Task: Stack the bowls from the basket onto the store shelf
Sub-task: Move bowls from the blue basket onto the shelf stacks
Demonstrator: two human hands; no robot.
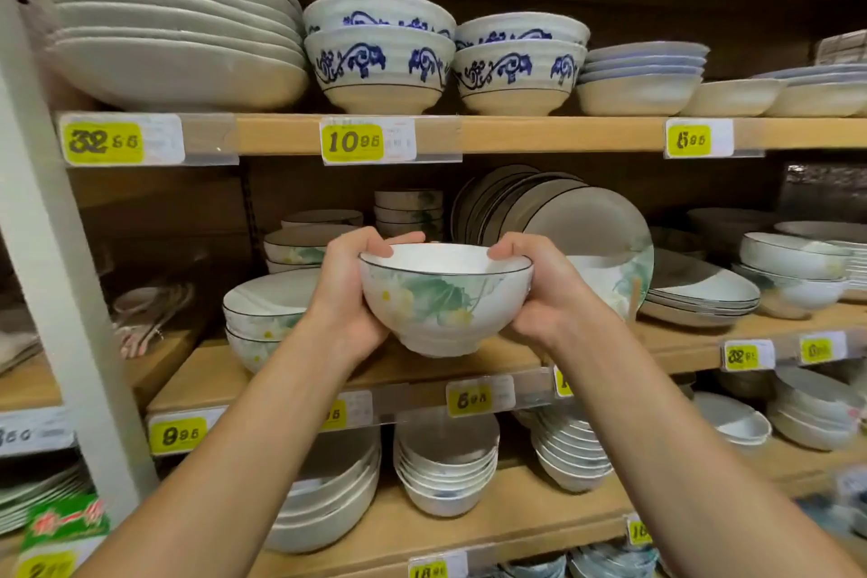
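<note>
the person holds one bowl [445, 296] in the air in front of the middle shelf [211, 373], with its foot just above the board's front edge. the left hand [349, 291] grips the bowl's left side and the right hand [539, 291] its right side. both thumbs are hooked over the rim and the palms press against the wall.

to place it well, the person should probably carry it level toward the stack of matching bowls [262, 314] just outside the left hand. it should be centred over the top bowl and lowered straight, with the thumbs slipped off the rim before it seats. the leaning plates [591, 221] just beyond the right hand leave little room on that side.

the bowl is upright, mouth up and rim about level, and its green leaf pattern faces the person. being round, it has no long axis across the grip. its centre axis runs near vertical between the palms.
</note>
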